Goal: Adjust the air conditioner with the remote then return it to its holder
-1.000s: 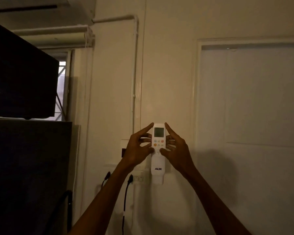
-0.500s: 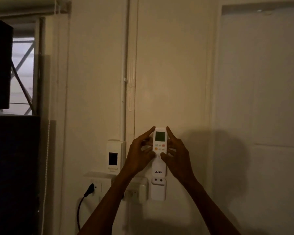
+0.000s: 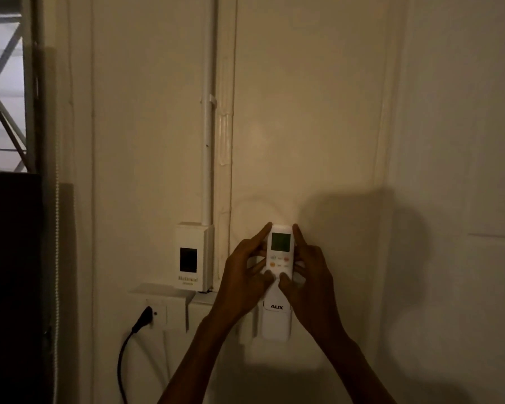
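A: Both hands pinching remote (image 3: 280,258) from either side: left hand (image 3: 242,275) on its left edge, right hand (image 3: 309,275) on its right edge, index fingers laid up along the top corners, thumbs meeting on the face just under the buttons.

B: Location of remote?

A: Upright against the wall, lower end seated in holder (image 3: 276,325). Upper half standing clear above holder, screen up.

B: Fully home?

A: Can't tell. Looks most of the way in. Probably last push down, then let go.

B: Risks?

A: Thumbs close under the orange buttons; a slip upward while pushing could press one and change the setting. Uneven side pressure could cock the remote in holder and jam it. Hard push could strain holder's mount. Letting go before it bottoms out: could tip forward.

B: Readable text?

A: "AUX" on the remote's lower face, just above holder's front lip. Screen lit greenish, digits not legible. White wall box (image 3: 191,256) left of holder, dark window, label reads roughly "National", blurred. Plug (image 3: 144,316) in socket further left, below that box.
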Available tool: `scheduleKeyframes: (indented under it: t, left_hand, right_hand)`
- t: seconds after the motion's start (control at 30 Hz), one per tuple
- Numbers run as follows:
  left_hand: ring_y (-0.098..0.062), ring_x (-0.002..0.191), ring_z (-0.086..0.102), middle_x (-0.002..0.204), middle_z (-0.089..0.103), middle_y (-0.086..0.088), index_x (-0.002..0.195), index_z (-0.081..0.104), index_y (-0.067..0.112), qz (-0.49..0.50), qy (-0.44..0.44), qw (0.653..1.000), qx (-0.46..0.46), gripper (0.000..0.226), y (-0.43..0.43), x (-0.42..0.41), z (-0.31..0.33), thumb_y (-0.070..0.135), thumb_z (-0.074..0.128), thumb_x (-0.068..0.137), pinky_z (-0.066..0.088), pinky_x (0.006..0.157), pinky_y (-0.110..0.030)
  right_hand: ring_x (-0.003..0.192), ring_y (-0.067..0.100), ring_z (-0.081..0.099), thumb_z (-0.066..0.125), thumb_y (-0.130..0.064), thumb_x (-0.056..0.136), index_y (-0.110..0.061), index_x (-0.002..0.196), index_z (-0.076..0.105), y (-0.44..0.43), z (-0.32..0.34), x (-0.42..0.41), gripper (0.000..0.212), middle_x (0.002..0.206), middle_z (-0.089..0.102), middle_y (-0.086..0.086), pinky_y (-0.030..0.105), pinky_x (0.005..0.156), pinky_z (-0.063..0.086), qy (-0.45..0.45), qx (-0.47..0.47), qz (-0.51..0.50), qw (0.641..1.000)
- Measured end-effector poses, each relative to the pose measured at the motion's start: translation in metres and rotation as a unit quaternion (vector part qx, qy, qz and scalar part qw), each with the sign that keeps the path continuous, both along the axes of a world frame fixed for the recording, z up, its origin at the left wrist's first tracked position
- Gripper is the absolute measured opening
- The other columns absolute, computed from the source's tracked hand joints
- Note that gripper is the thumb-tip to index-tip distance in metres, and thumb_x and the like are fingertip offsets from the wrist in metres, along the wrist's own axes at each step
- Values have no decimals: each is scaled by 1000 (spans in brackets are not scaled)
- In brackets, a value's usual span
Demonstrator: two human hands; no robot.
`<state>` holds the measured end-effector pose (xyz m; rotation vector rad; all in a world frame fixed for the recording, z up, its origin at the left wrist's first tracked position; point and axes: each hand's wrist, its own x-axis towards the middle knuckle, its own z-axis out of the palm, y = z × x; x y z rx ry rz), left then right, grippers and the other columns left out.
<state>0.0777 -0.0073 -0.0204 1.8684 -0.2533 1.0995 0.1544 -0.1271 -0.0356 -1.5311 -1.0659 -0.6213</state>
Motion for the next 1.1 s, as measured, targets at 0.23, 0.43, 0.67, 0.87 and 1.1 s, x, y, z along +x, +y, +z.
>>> scheduleKeyframes:
  t: [0.23, 0.43, 0.67, 0.87, 1.1]
  left_hand:
    - [-9, 109, 56, 116, 56, 5, 138, 39, 17, -6, 10, 1000, -16, 71, 0, -3, -22, -5, 68, 77, 52, 87, -15]
    - [-6, 103, 60, 111, 57, 7, 132, 40, 21, -3, 34, 999, -34, 67, 1, -3, -43, -8, 67, 77, 53, 78, -13]
    - [-29, 96, 57, 109, 54, -16, 138, 38, 17, 7, 64, 998, -17, 75, 1, -27, -26, -12, 65, 75, 56, 79, -19]
    - [-23, 94, 57, 111, 55, -13, 136, 41, 29, 128, 129, 977, 114, 67, 4, -70, 0, 12, 70, 79, 56, 84, -34]
    - [-29, 123, 45, 138, 45, -13, 143, 26, 22, 257, 260, 893, 261, 73, -3, -179, 36, 44, 61, 83, 43, 102, -46]
  right_hand:
    - [110, 9, 54, 68, -6, 79, -30, 144, 25, -2, -17, -6, 81, 124, 43, -2, 12, 85, 51, 15, -18, -18, 1000]
    - [111, 17, 55, 65, -6, 82, -33, 141, 24, -4, -29, -18, 77, 126, 46, 5, 24, 87, 55, 38, -14, -21, 999]
    - [112, 17, 51, 68, -14, 81, -27, 143, 26, -15, -16, -32, 77, 123, 44, 2, 33, 92, 50, 64, -40, -46, 996]
    - [113, 25, 50, 66, -32, 80, -25, 146, 17, -53, 13, -52, 83, 126, 46, 12, 45, 97, 48, 8, -172, -129, 977]
    - [117, 34, 46, 61, -53, 79, -22, 145, 19, -89, 54, -140, 84, 130, 46, 16, 48, 95, 45, -13, -225, -176, 958]
